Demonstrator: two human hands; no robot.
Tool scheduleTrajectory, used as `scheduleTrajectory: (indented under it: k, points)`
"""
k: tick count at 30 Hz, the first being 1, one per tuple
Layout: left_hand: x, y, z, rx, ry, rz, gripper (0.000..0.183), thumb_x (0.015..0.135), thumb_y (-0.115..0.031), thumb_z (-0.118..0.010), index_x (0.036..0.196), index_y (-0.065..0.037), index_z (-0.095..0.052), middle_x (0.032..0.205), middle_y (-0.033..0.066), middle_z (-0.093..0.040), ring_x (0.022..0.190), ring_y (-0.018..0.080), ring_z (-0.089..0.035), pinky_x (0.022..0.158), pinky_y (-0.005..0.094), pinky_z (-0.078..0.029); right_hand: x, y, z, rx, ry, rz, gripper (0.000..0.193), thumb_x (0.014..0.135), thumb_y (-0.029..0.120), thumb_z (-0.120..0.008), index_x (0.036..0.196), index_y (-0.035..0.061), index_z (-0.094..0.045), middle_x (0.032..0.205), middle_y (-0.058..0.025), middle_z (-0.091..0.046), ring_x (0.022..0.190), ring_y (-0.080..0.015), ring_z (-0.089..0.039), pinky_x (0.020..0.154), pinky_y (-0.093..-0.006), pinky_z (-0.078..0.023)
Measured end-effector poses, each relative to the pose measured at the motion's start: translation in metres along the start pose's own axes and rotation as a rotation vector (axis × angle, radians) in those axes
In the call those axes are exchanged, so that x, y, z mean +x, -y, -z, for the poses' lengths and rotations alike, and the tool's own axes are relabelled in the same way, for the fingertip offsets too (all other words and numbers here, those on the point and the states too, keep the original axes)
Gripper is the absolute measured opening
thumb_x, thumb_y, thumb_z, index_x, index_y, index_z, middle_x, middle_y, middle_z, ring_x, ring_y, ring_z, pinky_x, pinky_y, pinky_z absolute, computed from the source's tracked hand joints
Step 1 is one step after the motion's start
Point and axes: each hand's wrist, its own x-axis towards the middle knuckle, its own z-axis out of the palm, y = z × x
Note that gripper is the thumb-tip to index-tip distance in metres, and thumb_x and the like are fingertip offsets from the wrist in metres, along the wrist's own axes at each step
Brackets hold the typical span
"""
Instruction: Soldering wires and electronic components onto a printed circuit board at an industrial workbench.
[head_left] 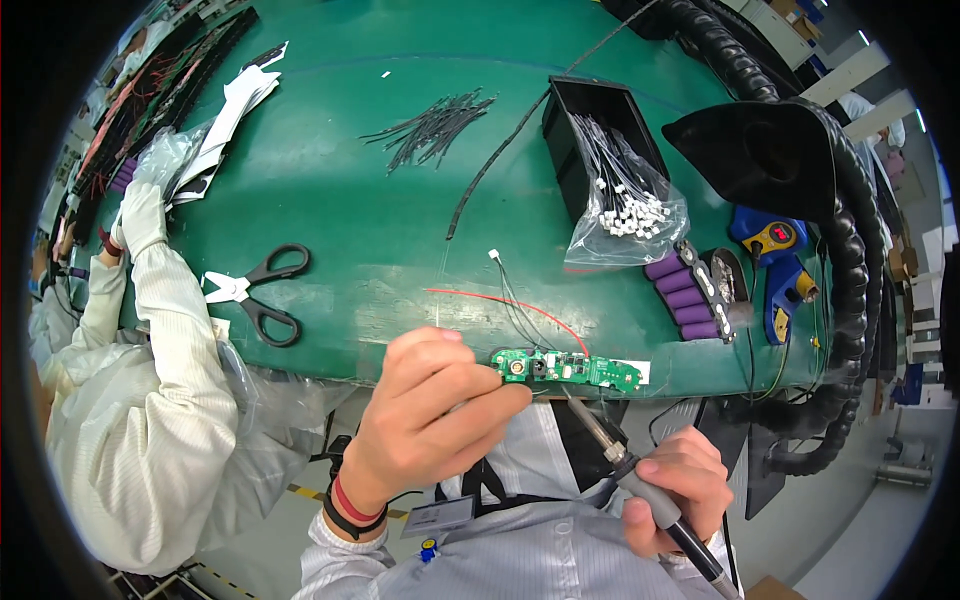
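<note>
My right hand (680, 490) grips a soldering iron (650, 492) by its grey sleeve. The iron's tip points up and left, close to the lower edge of a narrow green circuit board (570, 369); whether they touch I cannot tell. From the board run a red wire (510, 301) and thin dark leads ending in a white connector (494, 255). My left hand (430, 410) is closed in a pinch beside the board's left end. A thin silvery wire (438, 312) rises from its fingertips toward the end of a black sleeved cord (480, 190).
Black-handled scissors (268, 290) and cut black wires (430, 128) lie on the green mat. A black bin (560, 150) holds bagged connector leads (630, 205). Purple cells (690, 293), a blue iron stand (785, 290) and a black extraction hose (850, 300) occupy the right. A gloved co-worker (145, 215) works at left.
</note>
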Motion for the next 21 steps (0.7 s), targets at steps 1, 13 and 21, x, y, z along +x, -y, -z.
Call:
scheduleTrajectory:
  k: [1, 13, 21]
  points:
    - [-0.0001, -0.0004, -0.0016, 0.001, -0.002, 0.001, 0.029, 0.058, 0.001, -0.080, 0.084, -0.011, -0.076, 0.081, -0.0013, -0.062, 0.079, 0.0201, -0.056, 0.086, 0.0423, -0.048, 0.0000, 0.0002, -0.0007, 0.000, 0.002, 0.001, 0.029, 0.081, 0.016, -0.074, 0.101, 0.0007, -0.061, 0.066, -0.0033, -0.065, 0.054, -0.0169, -0.060, 0.055, -0.0287, -0.044]
    - [-0.0001, 0.0020, -0.0112, 0.021, 0.001, 0.004, 0.032, 0.059, 0.000, -0.080, 0.087, -0.013, -0.075, 0.083, -0.0028, -0.061, 0.082, 0.0199, -0.055, 0.086, 0.0411, -0.046, 0.0032, -0.0003, -0.0026, -0.037, 0.033, -0.027, 0.029, 0.077, 0.012, -0.075, 0.101, -0.0005, -0.062, 0.067, -0.0053, -0.065, 0.052, -0.0191, -0.059, 0.055, -0.0300, -0.045]
    - [0.0025, 0.0004, -0.0114, 0.040, 0.008, 0.008, 0.032, 0.059, -0.001, -0.079, 0.087, -0.014, -0.075, 0.083, -0.0038, -0.061, 0.082, 0.0194, -0.055, 0.086, 0.0408, -0.045, 0.0042, -0.0004, -0.0018, -0.055, 0.040, -0.022, 0.029, 0.078, 0.012, -0.075, 0.101, -0.0002, -0.061, 0.067, -0.0050, -0.065, 0.052, -0.0189, -0.059, 0.054, -0.0295, -0.045]
